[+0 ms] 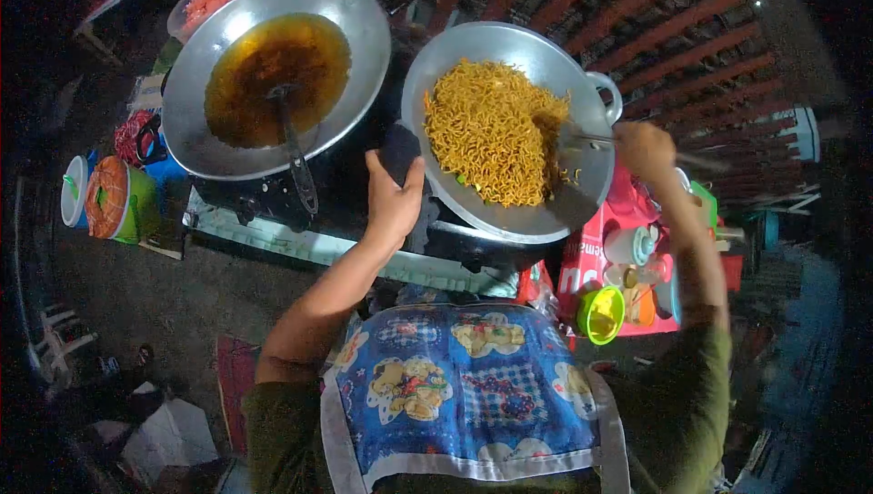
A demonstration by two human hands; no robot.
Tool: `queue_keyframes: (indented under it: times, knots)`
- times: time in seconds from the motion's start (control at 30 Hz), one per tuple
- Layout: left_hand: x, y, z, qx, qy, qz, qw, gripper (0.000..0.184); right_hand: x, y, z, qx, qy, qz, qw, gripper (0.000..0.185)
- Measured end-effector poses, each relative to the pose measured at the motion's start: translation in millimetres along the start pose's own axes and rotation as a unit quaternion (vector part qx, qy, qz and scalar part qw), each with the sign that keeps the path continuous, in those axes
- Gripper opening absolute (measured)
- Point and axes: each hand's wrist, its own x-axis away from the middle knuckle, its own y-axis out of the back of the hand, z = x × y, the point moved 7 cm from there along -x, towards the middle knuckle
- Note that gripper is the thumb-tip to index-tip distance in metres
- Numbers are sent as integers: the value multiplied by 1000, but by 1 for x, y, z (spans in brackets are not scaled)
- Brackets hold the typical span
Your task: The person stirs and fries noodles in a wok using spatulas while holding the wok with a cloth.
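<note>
Reddish-brown slatted wall (627, 3) behind; before it, a black cooking stand (350, 176) with a pale strip along its front edge. Towards the stand's right end: wide silver metal wok (450, 196), ring handle on its right rim, holding a heap of yellow-brown cooked noodles (491, 121). Towards the left end: second silver wok (364, 39) of amber-brown oil (314, 49), a dark-handled utensil (296, 153) leaning in it. Left hand (396, 199): fingers clamped on a dark folded cloth pad (398, 150) at the noodle wok's left rim. Right hand (646, 149), blurred: fingers closed round a metal spatula (587, 138) just beyond the right rim. Spatula's long axis: roughly left-right, blade at the heap's right side. Noodles lie between the hands, directly left of the right fingers; neither hand is clearly nearer. Beyond the stand's right corner: lime-green cup (593, 317), yellow contents.
</note>
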Motion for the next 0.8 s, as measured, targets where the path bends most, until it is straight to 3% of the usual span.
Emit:
queue_keyframes:
  times: [0.03,0.1,0.2,0.27,0.4,0.53,0.6,0.67,0.73,0.77,0.8]
  knots:
    - [-1,0,0,-6,4,5,1000,41,-11,-18,14,-67,-36,26,997,20]
    - [1,-2,-2,-12,4,7,1000,38,-21,-41,42,-255,-26,-62,965,20]
    - [3,-1,-9,-1,10,14,1000,38,-25,-49,53,-324,-38,-79,942,22]
    - [4,-1,-11,-6,24,18,1000,38,-11,-25,38,-322,-53,-99,940,18]
    - [-1,-1,-2,-9,-4,4,1000,40,25,63,18,-140,-21,-118,983,23]
    - [2,1,-6,-15,44,25,999,48,31,113,8,-64,22,-153,986,20]
    - [4,1,-2,-29,66,35,997,52,21,116,2,91,22,-77,993,18]
    - [0,1,4,-30,35,16,999,58,23,120,3,61,51,-85,993,16]
    - [0,1,4,-26,32,22,999,59,14,86,-1,114,59,10,992,15]
    - [0,1,3,-20,26,27,999,59,5,45,-9,126,59,104,985,18]
    - [-2,-1,10,-19,27,23,999,59,10,34,5,5,79,109,991,22]
